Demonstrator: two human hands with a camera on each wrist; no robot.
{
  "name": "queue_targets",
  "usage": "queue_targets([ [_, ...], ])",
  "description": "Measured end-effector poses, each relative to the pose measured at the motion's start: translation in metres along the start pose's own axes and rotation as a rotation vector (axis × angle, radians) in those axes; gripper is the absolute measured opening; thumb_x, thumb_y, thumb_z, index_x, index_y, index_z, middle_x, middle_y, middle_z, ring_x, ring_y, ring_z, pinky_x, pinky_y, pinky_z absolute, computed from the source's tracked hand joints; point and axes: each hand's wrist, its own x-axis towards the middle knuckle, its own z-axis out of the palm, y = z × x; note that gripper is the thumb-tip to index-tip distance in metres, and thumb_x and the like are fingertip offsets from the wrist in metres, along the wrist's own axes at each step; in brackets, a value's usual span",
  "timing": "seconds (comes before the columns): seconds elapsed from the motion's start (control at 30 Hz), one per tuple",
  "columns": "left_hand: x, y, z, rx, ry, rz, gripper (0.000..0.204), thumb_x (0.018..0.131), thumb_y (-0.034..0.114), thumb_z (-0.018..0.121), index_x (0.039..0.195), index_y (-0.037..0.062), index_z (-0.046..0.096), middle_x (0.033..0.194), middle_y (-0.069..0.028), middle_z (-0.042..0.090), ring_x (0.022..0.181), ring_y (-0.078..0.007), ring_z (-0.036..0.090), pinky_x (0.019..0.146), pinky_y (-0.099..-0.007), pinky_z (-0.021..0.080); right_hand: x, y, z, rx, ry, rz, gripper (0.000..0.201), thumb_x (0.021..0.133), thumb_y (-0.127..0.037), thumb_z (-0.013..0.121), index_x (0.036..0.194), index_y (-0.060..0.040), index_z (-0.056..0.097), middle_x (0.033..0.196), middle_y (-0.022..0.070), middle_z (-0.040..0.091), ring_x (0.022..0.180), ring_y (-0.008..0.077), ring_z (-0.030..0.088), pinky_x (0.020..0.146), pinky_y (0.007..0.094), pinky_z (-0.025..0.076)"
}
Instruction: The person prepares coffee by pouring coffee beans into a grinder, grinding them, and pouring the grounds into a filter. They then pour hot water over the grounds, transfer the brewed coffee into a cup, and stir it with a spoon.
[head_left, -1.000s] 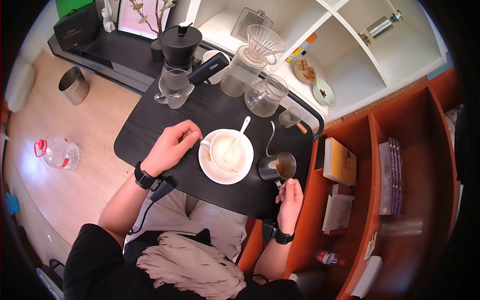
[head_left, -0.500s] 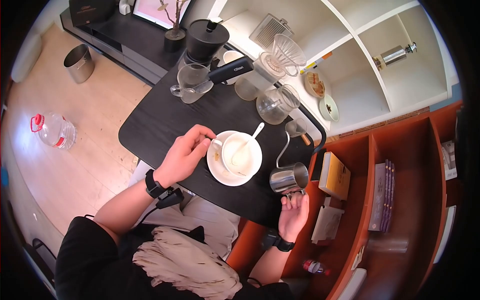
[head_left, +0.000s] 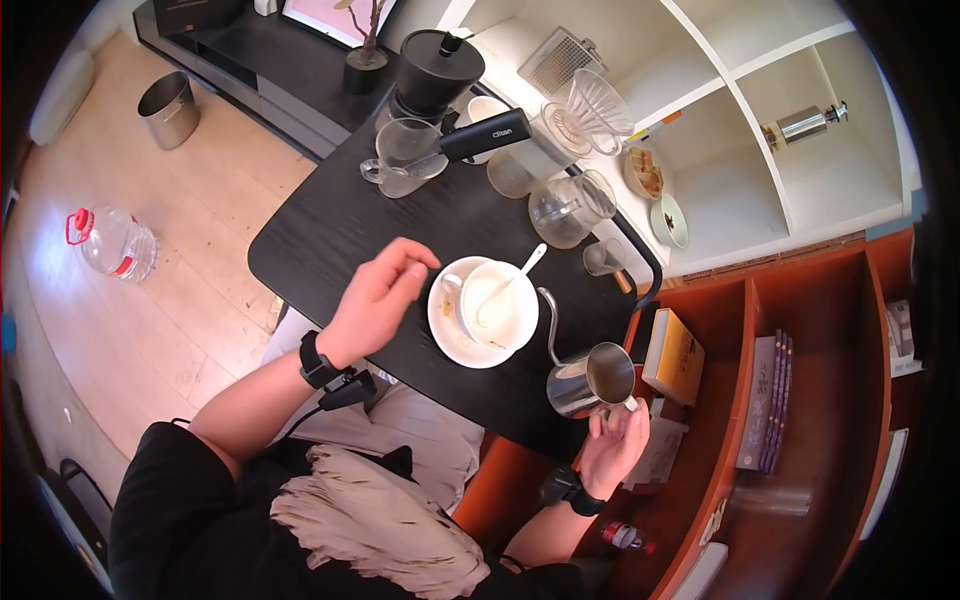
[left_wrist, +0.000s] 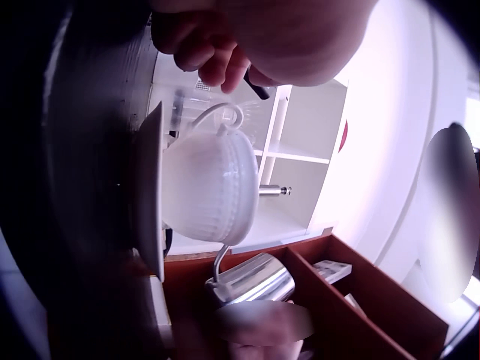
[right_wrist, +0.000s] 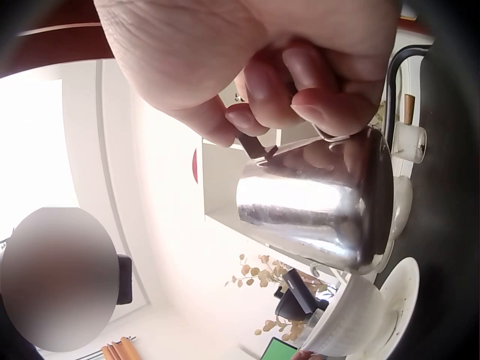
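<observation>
A white cup (head_left: 515, 300) with a white spoon (head_left: 530, 262) in it stands on a saucer (head_left: 450, 345) on the black table. My left hand (head_left: 378, 300) is just left of the cup's handle, fingers loosely bent, holding nothing; a gap shows between it and the cup (left_wrist: 210, 184) in the left wrist view. Right of the saucer, my right hand (head_left: 615, 448) grips the handle of a steel gooseneck kettle (head_left: 580, 388). In the right wrist view the fingers (right_wrist: 262, 94) are curled round the handle, above the shiny kettle body (right_wrist: 315, 202).
Behind the cup stand a glass mug (head_left: 408, 160) with a black frother (head_left: 490, 135), a glass server (head_left: 570, 212), a dripper (head_left: 592, 110) and a black grinder (head_left: 440, 75). A small measuring glass (head_left: 603, 257) is near the table's right edge. Bookshelves (head_left: 712, 440) border the right side.
The kettle has risen from the table's right side and tilted, held in my right hand. My left hand has drawn slightly away from the cup handle. The head view has shifted.
</observation>
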Motion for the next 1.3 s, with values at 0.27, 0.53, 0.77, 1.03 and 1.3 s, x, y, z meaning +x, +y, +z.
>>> queue_targets([
  [0.27,-0.001,0.01,0.006,0.314,-0.105,0.05,0.018,0.108,0.011,0.056,0.121,0.001,0.062,0.081,-0.008,0.065,0.068,-0.0166,0.058,0.067,-0.0319,0.047,0.003,-0.003,-0.001,-0.087,-0.083,0.016,0.034,0.11,-0.032,0.058,0.088,-0.0108,0.044,0.071,-0.003,0.038,0.066,0.009,0.043,0.058,0.0246,0.033],
  [0.53,-0.001,0.01,0.006,0.35,-0.104,0.066,0.019,0.107,0.012,0.058,0.122,0.0008,0.062,0.079,-0.0089,0.065,0.066,-0.0186,0.059,0.065,-0.0331,0.047,0.015,-0.017,0.008,-0.188,-0.13,-0.019,0.036,0.108,-0.031,0.061,0.082,-0.0111,0.045,0.075,0.0014,0.054,0.061,0.0057,0.039,0.054,0.0237,0.029],
  [0.77,-0.001,0.009,0.007,0.375,-0.103,0.083,0.019,0.106,0.012,0.059,0.122,0.0006,0.061,0.074,-0.0081,0.06,0.063,-0.0187,0.057,0.062,-0.0338,0.046,0.026,-0.026,0.012,-0.252,-0.177,-0.044,0.036,0.107,-0.029,0.063,0.081,-0.0087,0.049,0.07,-0.001,0.053,0.06,0.0044,0.036,0.056,0.0236,0.027],
  [1.03,-0.001,0.009,0.007,0.4,-0.104,0.094,0.02,0.105,0.012,0.06,0.122,0.0007,0.061,0.074,-0.0083,0.06,0.062,-0.0195,0.058,0.061,-0.0341,0.045,0.033,-0.032,0.017,-0.31,-0.236,-0.073,0.033,0.108,-0.026,0.061,0.082,-0.0122,0.046,0.069,-0.0057,0.042,0.059,0.0032,0.036,0.053,0.0212,0.03],
  [1.3,-0.002,0.01,0.007,0.398,-0.106,0.099,0.02,0.105,0.012,0.061,0.122,0.0012,0.061,0.074,-0.0082,0.06,0.062,-0.0198,0.058,0.061,-0.0344,0.046,0.039,-0.036,0.025,-0.35,-0.285,-0.072,0.032,0.108,-0.026,0.061,0.082,-0.0104,0.048,0.07,-0.0041,0.05,0.058,0.0029,0.037,0.053,0.0207,0.03],
])
